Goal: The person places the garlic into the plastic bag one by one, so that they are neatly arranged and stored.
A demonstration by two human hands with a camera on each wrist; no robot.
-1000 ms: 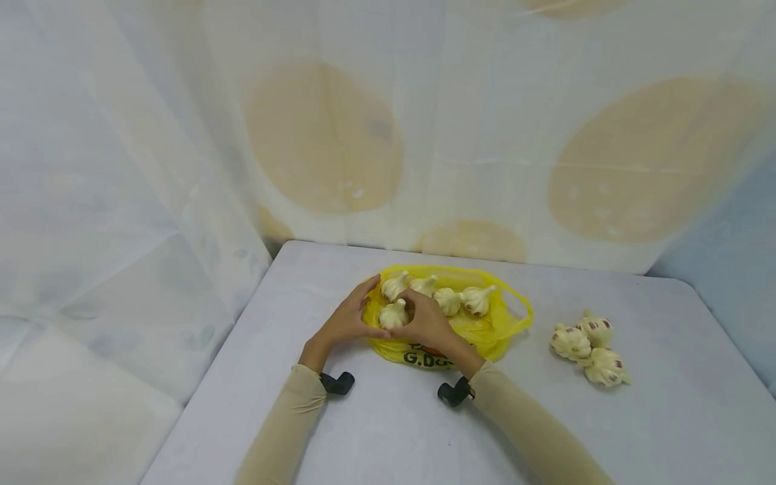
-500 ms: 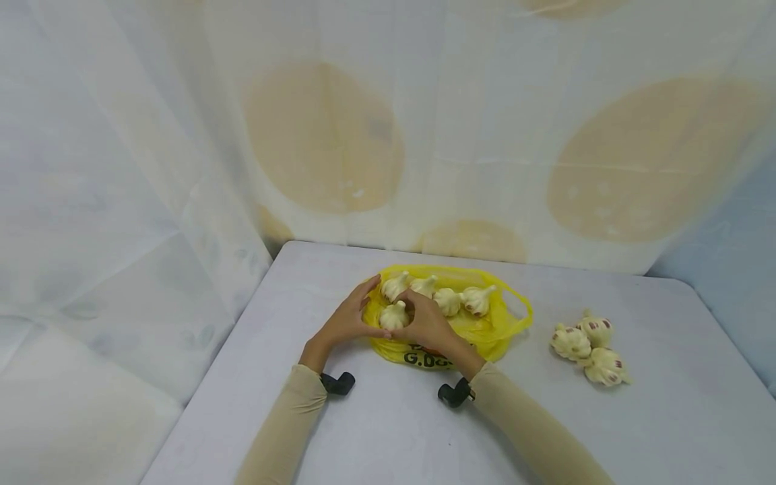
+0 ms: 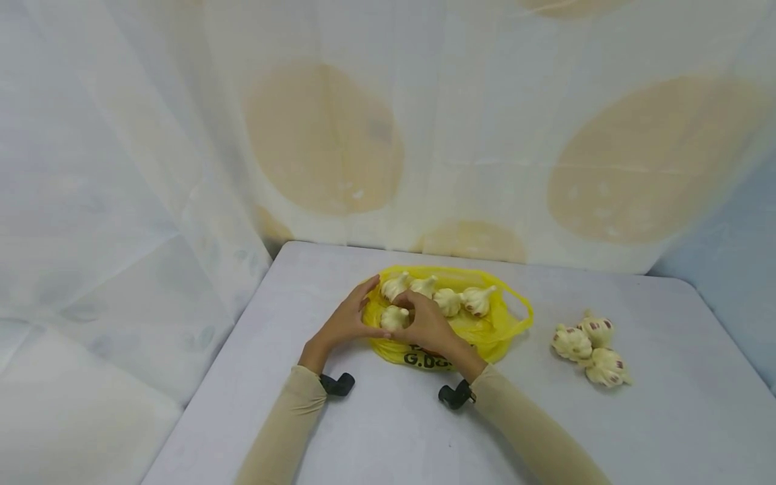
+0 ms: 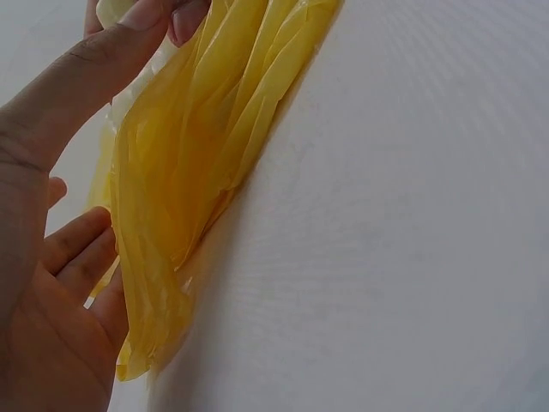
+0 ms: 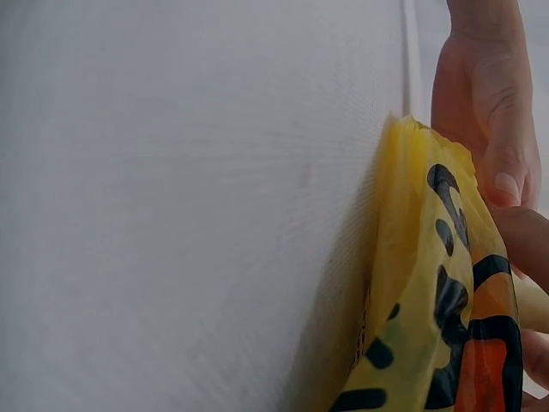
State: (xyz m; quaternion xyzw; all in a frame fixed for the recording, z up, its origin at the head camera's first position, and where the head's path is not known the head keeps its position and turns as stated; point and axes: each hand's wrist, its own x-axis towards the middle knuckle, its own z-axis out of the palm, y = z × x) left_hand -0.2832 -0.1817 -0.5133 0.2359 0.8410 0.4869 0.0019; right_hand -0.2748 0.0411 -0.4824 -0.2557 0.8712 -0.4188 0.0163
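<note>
In the head view, a yellow plastic bag [image 3: 485, 337] with dark lettering lies with its mouth spread, several garlic bulbs [image 3: 447, 302] inside. My right hand [image 3: 432, 329] reaches over its near rim, thumb and index finger curled round a garlic bulb [image 3: 394, 319] at the front left. At the bag's left side, my left hand [image 3: 348, 322] spreads its fingers along the plastic, its thumb tip meeting the right thumb in front of that bulb. The left wrist view shows relaxed left fingers [image 4: 81, 249] beside the folded yellow plastic [image 4: 189, 146]. The right hand's other fingers are mostly hidden.
Three more garlic bulbs [image 3: 606, 367] lie clustered on the white table [image 3: 388, 431] to the right of the bag. A handle loop [image 3: 523, 306] sticks out on the bag's right. Patterned cloth [image 3: 473, 121] hangs behind the table's far edge.
The garlic bulb at the front left has tipped, its stem now leaning right, and sits slightly lower. Both hands and the bag stay almost where they were.
</note>
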